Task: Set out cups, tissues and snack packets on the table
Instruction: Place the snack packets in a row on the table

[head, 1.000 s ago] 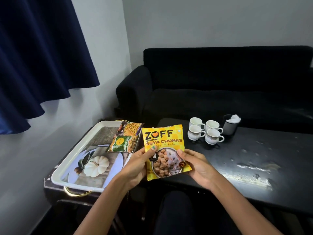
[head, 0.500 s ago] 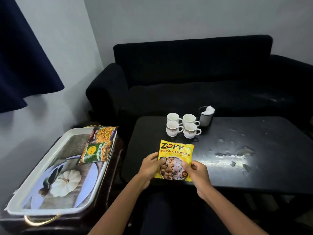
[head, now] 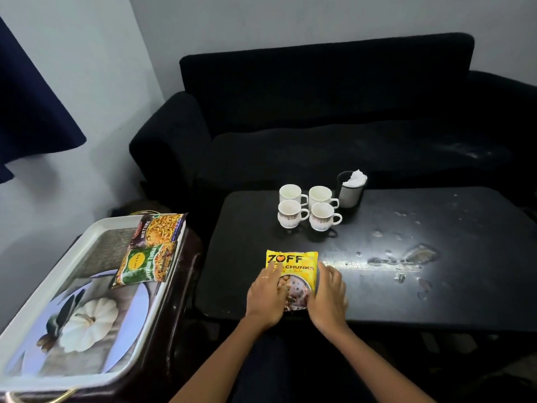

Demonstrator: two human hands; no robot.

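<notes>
A yellow soya-chunks packet (head: 293,261) lies flat near the front edge of the black table (head: 436,289). My left hand (head: 266,298) rests palm down on its lower left part, fingers laid over it. My right hand (head: 328,298) touches its lower right edge with straight fingers. Behind the packet stand several white cups (head: 290,214) in a tight group. A black mesh holder (head: 350,193) with white tissues (head: 356,178) stands right of them. Two more snack packets, a mixture one (head: 162,228) and a green one (head: 145,264), lie on the white tray (head: 96,232) at left.
The tray sits on a dark side table (head: 186,257) just left of the black table. A black sofa (head: 319,112) runs along the table's far side. Worn, shiny patches (head: 412,257) mark the tabletop at right. A dark blue curtain (head: 29,112) hangs at far left.
Both hands have carried the yellow packet forward and down from in front of me onto the table. Their grip has loosened to flat fingers on it. My view has swung right.
</notes>
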